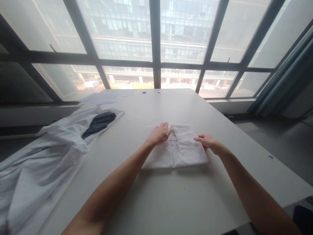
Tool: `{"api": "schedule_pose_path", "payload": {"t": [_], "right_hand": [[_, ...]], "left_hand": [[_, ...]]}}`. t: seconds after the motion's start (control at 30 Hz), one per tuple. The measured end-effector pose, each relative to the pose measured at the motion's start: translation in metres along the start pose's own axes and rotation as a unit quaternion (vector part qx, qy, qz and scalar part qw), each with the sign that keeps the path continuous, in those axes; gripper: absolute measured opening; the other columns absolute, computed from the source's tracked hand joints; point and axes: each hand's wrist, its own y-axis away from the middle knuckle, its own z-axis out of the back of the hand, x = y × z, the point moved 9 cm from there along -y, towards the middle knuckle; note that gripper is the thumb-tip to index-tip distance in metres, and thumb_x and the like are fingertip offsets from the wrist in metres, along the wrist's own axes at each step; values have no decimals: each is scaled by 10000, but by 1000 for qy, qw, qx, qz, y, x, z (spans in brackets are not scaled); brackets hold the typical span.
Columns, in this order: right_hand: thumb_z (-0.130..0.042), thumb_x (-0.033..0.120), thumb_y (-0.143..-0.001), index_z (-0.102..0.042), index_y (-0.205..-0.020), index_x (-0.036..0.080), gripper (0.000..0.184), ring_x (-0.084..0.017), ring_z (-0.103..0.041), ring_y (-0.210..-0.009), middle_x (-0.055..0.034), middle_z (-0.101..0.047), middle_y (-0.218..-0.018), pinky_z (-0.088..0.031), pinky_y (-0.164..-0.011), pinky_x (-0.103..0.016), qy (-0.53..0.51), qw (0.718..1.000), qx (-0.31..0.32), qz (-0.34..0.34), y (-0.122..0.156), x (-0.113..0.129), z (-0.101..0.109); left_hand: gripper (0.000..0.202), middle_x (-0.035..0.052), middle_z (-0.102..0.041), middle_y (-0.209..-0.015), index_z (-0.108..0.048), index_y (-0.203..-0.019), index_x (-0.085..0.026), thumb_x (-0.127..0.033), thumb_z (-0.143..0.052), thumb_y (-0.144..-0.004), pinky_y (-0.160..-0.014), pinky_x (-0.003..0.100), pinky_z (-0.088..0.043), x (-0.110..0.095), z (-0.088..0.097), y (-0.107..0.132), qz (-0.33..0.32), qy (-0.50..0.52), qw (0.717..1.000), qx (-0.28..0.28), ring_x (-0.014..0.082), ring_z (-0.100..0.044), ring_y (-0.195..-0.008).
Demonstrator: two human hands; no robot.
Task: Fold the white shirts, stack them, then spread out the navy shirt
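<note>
A white garment [179, 151] lies folded into a flat rectangle in the middle of the white table [171, 199]. My left hand [160, 133] rests flat on its upper left part, fingers stretched out towards the far edge. My right hand [207, 141] lies at the garment's right edge, fingers extended and touching the cloth; whether they pinch the edge is unclear.
A heap of white cloth [41, 169] with a dark blue garment [99, 123] on top hangs over the table's left side. More white cloth [102, 97] lies at the far left corner. Large windows stand behind; a blue curtain [286, 81] hangs at right.
</note>
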Motion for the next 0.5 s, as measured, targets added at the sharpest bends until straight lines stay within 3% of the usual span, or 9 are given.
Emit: {"api": "schedule_pose_path", "payload": {"t": [0.07, 0.17, 0.27, 0.37, 0.5], "right_hand": [[-767, 427, -764, -710, -932, 158, 322, -145, -623, -663, -55, -708, -819, -456, -513, -211, -21, 1000, -19, -7, 2, 1, 1], [-744, 407, -795, -667, -1178, 210, 437, -179, -694, -788, -93, -744, -1041, -530, -575, -233, -86, 995, -12, -38, 5, -1, 0], [-716, 408, -823, -654, -1214, 225, 436, -203, -723, -840, -103, -749, -1117, -581, -632, -275, -148, 984, 84, -48, 9, 0, -14], [-750, 343, -789, -667, -1206, 195, 450, -240, -734, -941, -117, -749, -1172, -615, -751, -334, -196, 964, 179, -15, 17, 12, -28], [-764, 289, -754, -655, -1253, 186, 521, -281, -734, -1009, -125, -749, -1194, -619, -846, -403, -218, 959, 180, 22, 22, 24, -30]], "left_hand": [[587, 136, -262, -1671, -296, -1589, -163, -432, -229, -1072, -1237, 491, -211, -11, 6, 0, -7, 4, 998, -60, 253, -187, -1560], [592, 124, -289, -1664, -321, -1581, -166, -449, -243, -1067, -1242, 501, -196, -25, -9, 0, -37, 0, 998, -43, 261, -198, -1557], [607, 140, -286, -1662, -322, -1578, -147, -458, -246, -1063, -1244, 514, -173, -27, -23, 0, -46, -8, 999, -20, 268, -209, -1554], [610, 139, -232, -1679, -302, -1585, -139, -442, -239, -1060, -1242, 522, -181, -24, -22, 0, -41, -8, 999, -32, 264, -170, -1564], [581, 140, -224, -1682, -312, -1581, -124, -330, -251, -1041, -1248, 520, -175, -16, -14, 1, -7, -13, 998, -65, 257, -154, -1567]]}}
